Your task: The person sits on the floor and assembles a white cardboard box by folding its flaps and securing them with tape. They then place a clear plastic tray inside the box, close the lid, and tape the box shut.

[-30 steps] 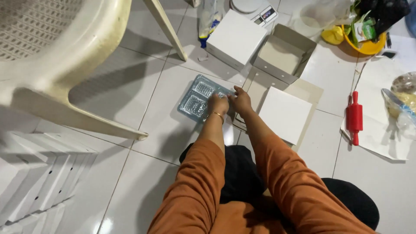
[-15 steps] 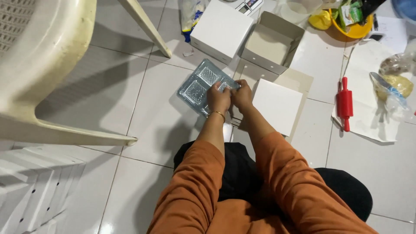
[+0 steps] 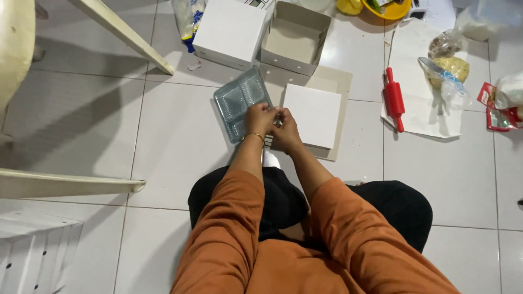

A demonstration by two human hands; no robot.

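Note:
My left hand (image 3: 259,120) and my right hand (image 3: 285,129) meet close together on the near right edge of a clear plastic compartment tray (image 3: 238,100) lying on the white floor tiles. Fingers of both hands pinch at that edge; what lies between them is too small to make out. A flat white square board (image 3: 311,113) rests on a beige card just right of my hands. I sit on the floor in orange sleeves and black trousers.
An open grey-white box (image 3: 294,37) and a closed white box (image 3: 230,31) stand beyond the tray. A red rolling pin (image 3: 393,98) and bagged items lie on paper at right. Cream plastic chair legs (image 3: 122,34) stand at left, a white perforated panel (image 3: 38,256) lower left.
The camera has tilted, so the scene sits lower in view. My hands stay together at the tray's edge, shifted slightly toward its near right corner.

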